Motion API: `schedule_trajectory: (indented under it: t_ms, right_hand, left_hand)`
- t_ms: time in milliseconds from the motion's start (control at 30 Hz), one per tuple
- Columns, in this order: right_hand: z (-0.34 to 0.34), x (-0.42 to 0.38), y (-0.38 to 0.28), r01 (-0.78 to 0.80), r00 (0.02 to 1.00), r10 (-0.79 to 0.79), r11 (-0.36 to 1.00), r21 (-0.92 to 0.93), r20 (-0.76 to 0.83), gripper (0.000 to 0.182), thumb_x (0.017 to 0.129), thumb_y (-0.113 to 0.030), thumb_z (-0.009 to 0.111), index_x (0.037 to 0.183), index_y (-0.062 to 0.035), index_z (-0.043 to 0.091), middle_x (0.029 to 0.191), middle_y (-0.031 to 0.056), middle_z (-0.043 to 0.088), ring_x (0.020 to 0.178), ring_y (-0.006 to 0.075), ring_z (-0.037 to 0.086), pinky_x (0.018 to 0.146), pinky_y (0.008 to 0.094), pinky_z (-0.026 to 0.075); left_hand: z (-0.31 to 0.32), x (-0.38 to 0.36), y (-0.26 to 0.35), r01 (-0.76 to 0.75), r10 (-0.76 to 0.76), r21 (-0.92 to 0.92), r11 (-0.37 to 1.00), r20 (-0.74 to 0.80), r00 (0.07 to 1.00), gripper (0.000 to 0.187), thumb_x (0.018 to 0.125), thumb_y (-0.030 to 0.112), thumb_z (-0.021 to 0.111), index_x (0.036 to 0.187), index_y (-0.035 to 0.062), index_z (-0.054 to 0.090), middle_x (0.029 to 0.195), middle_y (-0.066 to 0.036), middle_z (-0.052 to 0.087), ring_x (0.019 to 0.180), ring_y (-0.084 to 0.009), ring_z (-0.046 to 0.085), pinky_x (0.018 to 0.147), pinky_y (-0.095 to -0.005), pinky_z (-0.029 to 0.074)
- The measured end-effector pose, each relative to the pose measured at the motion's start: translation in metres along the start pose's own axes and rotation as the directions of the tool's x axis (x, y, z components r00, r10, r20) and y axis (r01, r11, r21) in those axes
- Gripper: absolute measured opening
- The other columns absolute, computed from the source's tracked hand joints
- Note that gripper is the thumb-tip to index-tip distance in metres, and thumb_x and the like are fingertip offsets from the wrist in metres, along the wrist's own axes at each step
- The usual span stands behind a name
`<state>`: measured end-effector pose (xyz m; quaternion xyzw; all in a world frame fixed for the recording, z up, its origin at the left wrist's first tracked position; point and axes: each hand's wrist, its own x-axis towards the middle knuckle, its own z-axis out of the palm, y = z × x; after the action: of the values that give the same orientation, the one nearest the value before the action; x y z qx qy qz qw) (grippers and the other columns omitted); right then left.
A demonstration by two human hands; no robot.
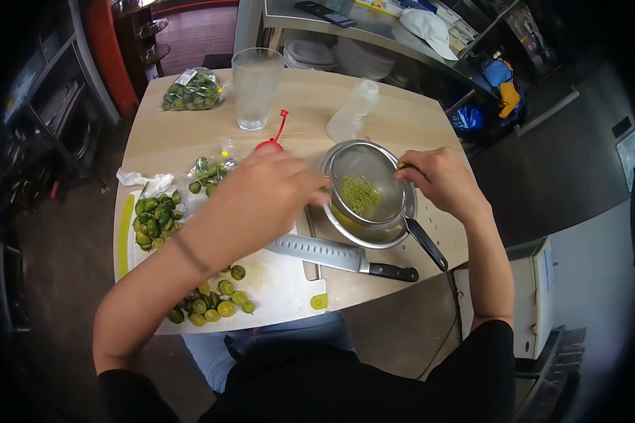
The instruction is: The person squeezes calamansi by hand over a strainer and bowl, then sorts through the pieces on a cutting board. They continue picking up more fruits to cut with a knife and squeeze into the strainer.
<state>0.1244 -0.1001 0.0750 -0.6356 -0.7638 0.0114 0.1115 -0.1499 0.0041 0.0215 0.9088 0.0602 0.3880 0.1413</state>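
My right hand [441, 180] pinches a small green calamansi half [405, 166] at the right rim of a mesh strainer [391, 161]. At the strainer's left rim is my left hand [279, 187], blurred, its fingers curled together; I cannot tell what is in them. Green seeds and pulp [360, 194] lie in the mesh. The strainer rests over a metal bowl [384, 243], its black handle pointing toward me. On the white cutting board [279, 299], cut calamansi halves [208, 303] lie near me, and a pile of squeezed rinds [155, 220] sits farther left.
A large knife [324, 254] lies across the board's right side, below the bowl. Behind stand a clear glass [255, 92], a plastic bottle [353, 113], a red cap [269, 146] and a bag of green calamansi [194, 90]. Another opened bag [215, 168] lies beside the rinds.
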Motion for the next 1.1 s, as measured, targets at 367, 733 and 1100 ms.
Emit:
schedule_trajectory:
  t_ms: [367,733,1100]
  right_hand:
    - [0.035,-0.007,0.032,0.147,0.987,-0.15,0.988,-0.049,-0.065,0.003,0.081,-0.007,0.064,0.082,-0.0042,0.066,0.074,0.0152,0.067,0.069,0.0351,0.065,0.063,0.0441,0.052]
    - [0.04,-0.006,0.04,0.091,0.982,-0.07,0.989,0.113,-0.175,0.005,0.081,-0.003,0.064,0.086,-0.0026,0.066,0.073,0.0178,0.065,0.069,0.0367,0.063,0.064,0.0429,0.05]
    - [0.032,0.057,-0.06,0.223,0.975,-0.215,0.943,0.247,-0.057,0.011,0.086,-0.012,0.066,0.089,-0.0019,0.067,0.08,0.0176,0.066,0.072,0.0355,0.063,0.065,0.0429,0.048]
  left_hand:
    - [0.117,0.068,-0.019,-0.029,0.02,0.061,0.998,0.141,0.99,0.013,0.073,-0.002,0.065,0.085,0.001,0.069,0.075,-0.014,0.066,0.077,-0.0314,0.064,0.08,-0.0399,0.049]
    - [0.106,0.075,-0.017,0.072,-0.077,0.044,0.996,0.127,0.989,0.009,0.081,0.007,0.067,0.087,0.0018,0.07,0.082,-0.016,0.068,0.079,-0.0349,0.063,0.079,-0.0424,0.051]
    - [-0.039,-0.047,-0.023,0.412,-0.418,0.182,0.893,-0.009,0.909,0.021,0.085,0.018,0.071,0.101,0.0036,0.071,0.093,-0.013,0.062,0.088,-0.029,0.064,0.078,-0.0374,0.052]
